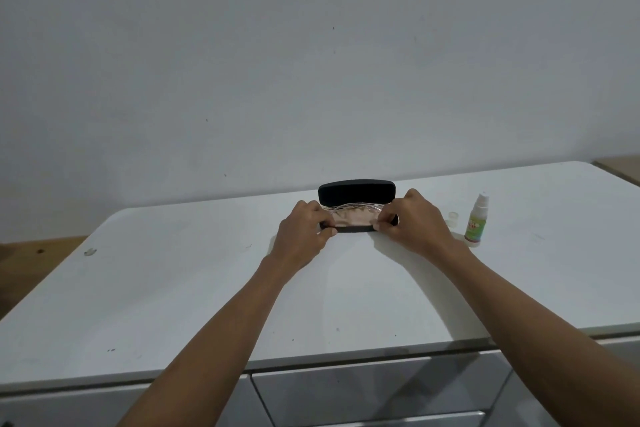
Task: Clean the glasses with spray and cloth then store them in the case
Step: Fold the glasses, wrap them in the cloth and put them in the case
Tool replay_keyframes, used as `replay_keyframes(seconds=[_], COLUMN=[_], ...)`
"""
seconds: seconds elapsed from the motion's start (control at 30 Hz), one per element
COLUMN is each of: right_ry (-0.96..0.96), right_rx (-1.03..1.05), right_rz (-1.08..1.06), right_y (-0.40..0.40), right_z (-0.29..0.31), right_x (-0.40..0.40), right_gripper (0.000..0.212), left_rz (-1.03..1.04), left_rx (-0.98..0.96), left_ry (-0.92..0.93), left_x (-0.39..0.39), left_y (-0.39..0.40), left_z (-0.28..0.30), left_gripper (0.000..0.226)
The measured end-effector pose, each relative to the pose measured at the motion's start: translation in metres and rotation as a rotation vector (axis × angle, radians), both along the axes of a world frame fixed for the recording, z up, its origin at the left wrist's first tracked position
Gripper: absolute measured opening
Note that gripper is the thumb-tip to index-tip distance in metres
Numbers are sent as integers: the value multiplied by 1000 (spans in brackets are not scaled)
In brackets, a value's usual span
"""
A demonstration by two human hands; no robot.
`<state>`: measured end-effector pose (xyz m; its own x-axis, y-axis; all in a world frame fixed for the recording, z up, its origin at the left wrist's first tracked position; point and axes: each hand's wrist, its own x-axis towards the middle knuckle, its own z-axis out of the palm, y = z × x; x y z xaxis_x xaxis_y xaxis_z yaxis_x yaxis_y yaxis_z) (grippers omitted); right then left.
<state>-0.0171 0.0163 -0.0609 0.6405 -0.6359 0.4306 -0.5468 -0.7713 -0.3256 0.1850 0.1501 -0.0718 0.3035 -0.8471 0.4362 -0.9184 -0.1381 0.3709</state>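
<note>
A black glasses case (356,192) stands open on the white table (173,288), its lid upright at the back. Inside the lower half lie clear-framed glasses (356,210) on a pinkish cloth (353,218). My left hand (303,229) grips the case's left end with thumb and fingers. My right hand (415,222) pinches the right end of the case, fingertips at the glasses' edge. A small spray bottle (477,222) with a green label stands upright to the right, and its clear cap (453,218) sits beside it.
The table butts against a pale wall. A small pale scrap (90,251) lies near the table's left edge. Grey drawers (381,392) sit under the front edge. Wooden surfaces show at the far left (34,253) and far right (620,166).
</note>
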Motion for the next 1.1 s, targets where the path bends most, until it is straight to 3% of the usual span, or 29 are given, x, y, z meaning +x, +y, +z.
replay_keyframes(seconds=[0.2,0.5,0.57,0.67,0.73,0.9,0.97,1.03,1.1], right_ry=[60,175,172,148,11,-362,-361,-301,-283], right_rx=[-67,-62,-21,29,91,322,502,622,680], right_rz=[-93,-219,-231,-204,-191,-206,-150,-89,-47], right_y=[2,9,8,5,3,-5,-15,-24,-29], right_z=[-1,6,7,10,13,29,35,34,31], right_x=[0,4,4,4,5,19,26,31,34], right_gripper=[23,27,26,23,21,40,48,50,46], left_rz=[47,134,148,114,124,215,207,167,120], left_rx=[22,-14,-33,-36,-95,-332,-251,-82,10], left_ry=[-28,100,190,184,194,417,595,765,814], left_x=[-4,-6,-5,0,2,9,15,20,26], left_y=[1,3,5,8,8,-14,-28,-38,-44], left_z=[5,0,0,3,6,17,26,30,28], left_gripper=[13,16,12,13,11,23,28,50,67])
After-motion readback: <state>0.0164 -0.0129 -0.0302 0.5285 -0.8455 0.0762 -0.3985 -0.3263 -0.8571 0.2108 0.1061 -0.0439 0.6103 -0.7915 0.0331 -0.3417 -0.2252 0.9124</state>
